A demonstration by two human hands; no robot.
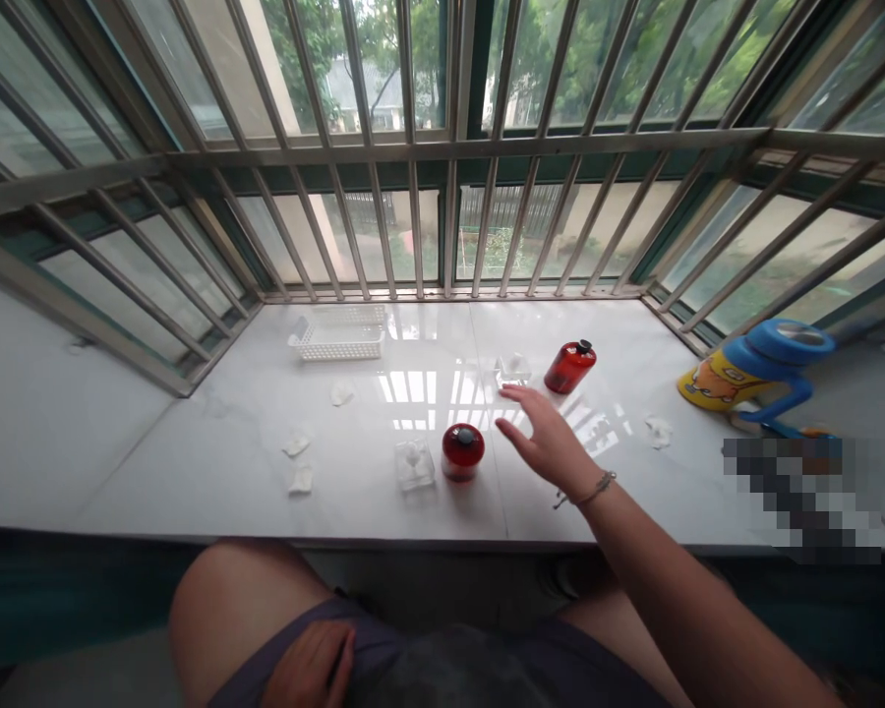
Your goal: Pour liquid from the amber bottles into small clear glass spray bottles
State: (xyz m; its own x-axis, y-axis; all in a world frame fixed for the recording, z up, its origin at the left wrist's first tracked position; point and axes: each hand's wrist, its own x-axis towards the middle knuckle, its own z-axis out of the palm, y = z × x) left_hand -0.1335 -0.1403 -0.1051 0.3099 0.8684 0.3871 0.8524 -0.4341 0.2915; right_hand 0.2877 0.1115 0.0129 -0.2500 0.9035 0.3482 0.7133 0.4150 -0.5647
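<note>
My right hand (538, 433) reaches over the white counter with thumb and fingers apart and nothing between them. Its fingertips are close to a small clear square block (513, 370); I cannot tell whether they touch it. Beside that block, on the right, a red bottle (570, 368) with a black top stands upright. Nearer to me, left of the hand, is a second red bottle (462, 453) with a dark top. A second clear square block (414, 464) lies just left of this bottle. My left hand (314, 661) rests on my lap, fingers loosely laid down, holding nothing visible.
A white perforated basket (340, 334) stands at the back left of the counter (213, 482). Crumpled white scraps (300, 479) lie at left, and another scrap (659, 431) at right. A blue and yellow mug (744, 369) stands far right, near a blurred-out object. Window bars (449, 149) rise behind.
</note>
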